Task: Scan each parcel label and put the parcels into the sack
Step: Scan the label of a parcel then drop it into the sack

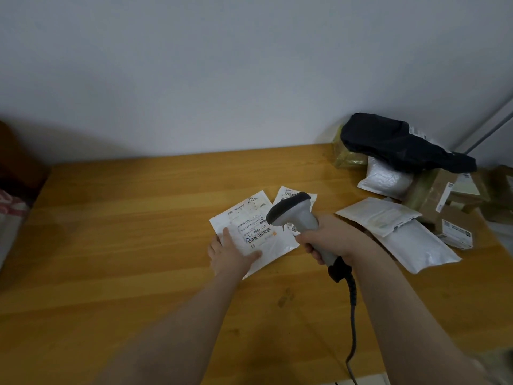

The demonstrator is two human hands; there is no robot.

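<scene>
A flat white parcel point(249, 229) lies label up on the wooden table point(125, 232), its barcode showing. My left hand point(231, 254) rests on its near left edge, thumb and forefinger spread flat on top. My right hand point(330, 240) grips the handle of a grey barcode scanner point(294, 212) with a dark head, held just above the parcel's right side and pointing down at it. A second small white parcel point(287, 193) lies partly hidden behind the scanner head. At the far left edge sits a white and red sack point(9, 215), only partly in view.
Several more parcels are piled at the right: white padded mailers point(410, 240), a black bag point(399, 143), brown cartons point(433, 195) and a small labelled box point(455, 232). The scanner's coiled cable point(352, 315) runs down off the table's near edge. A wall stands behind the table.
</scene>
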